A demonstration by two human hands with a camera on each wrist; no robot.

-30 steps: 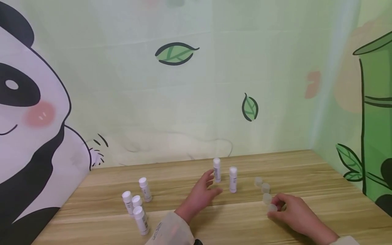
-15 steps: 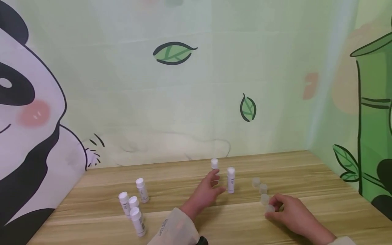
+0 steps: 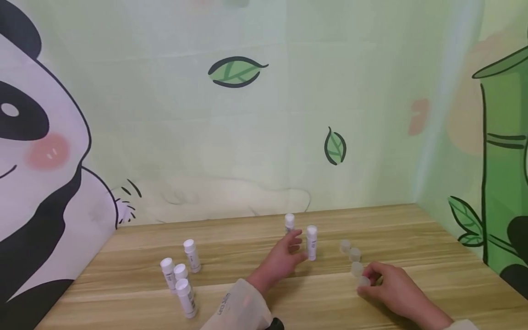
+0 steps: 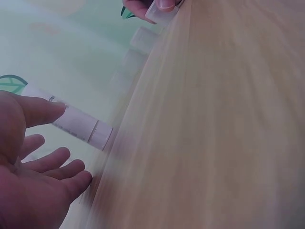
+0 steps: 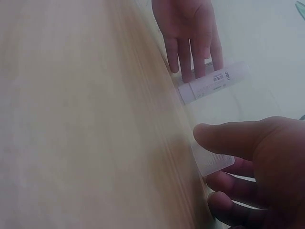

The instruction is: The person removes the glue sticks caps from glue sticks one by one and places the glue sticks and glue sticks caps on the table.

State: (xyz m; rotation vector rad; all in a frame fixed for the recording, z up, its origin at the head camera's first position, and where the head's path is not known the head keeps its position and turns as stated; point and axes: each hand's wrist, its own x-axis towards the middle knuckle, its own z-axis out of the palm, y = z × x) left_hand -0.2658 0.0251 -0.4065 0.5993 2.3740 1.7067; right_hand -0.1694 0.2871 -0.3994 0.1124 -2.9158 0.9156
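My left hand (image 3: 282, 260) reaches over the wooden table, its fingers spread and slightly bent. Just beyond its fingertips stands an upright white glue stick (image 3: 311, 243), which the left wrist view shows between thumb and fingers, apart from the palm. Another glue stick (image 3: 289, 222) is behind, its lower part hidden by the hand. At the right, my right hand (image 3: 393, 286) pinches a small translucent cap (image 5: 212, 160) between thumb and fingers, down at the tabletop. This cap is the nearest in a slanting row with several similar translucent caps (image 3: 354, 255).
More white glue sticks (image 3: 186, 298) stand upright in a loose group at the left of the table (image 3: 243, 238). A cloth backdrop (image 3: 264, 137) with a printed panda, leaves and bamboo rises behind the table's back edge.
My left hand has shifted right, away from the rear glue stick's side and toward the nearer one. The right hand stays on the same cap; the view has shifted slightly.
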